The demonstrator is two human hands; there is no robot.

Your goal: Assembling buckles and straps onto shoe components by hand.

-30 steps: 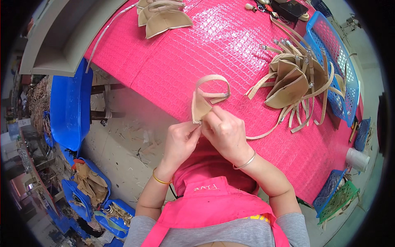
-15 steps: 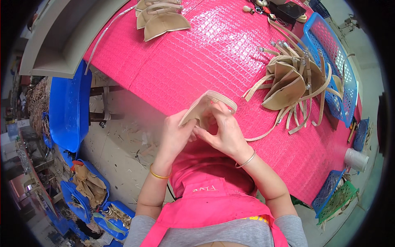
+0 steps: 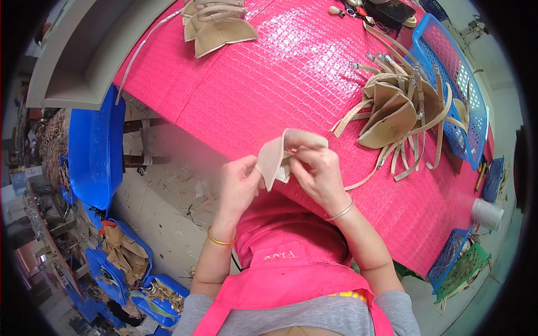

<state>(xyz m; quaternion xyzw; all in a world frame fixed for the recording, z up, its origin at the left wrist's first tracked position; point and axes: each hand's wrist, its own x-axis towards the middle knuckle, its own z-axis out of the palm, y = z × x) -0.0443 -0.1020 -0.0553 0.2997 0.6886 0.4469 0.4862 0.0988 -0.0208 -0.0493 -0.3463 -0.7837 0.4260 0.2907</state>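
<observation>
The bare left hand pinches with bent fingers; the bare right hand curls near those fingers, both bare forearms slanting below them

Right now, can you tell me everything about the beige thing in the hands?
The beige piece looks like thin, smooth leather or something similar. It is bent, with a band arching to the right and a whitish patch inside. The left hand pinches its left edge; the right hand grips its right side, near the edge of the pink table.
</observation>
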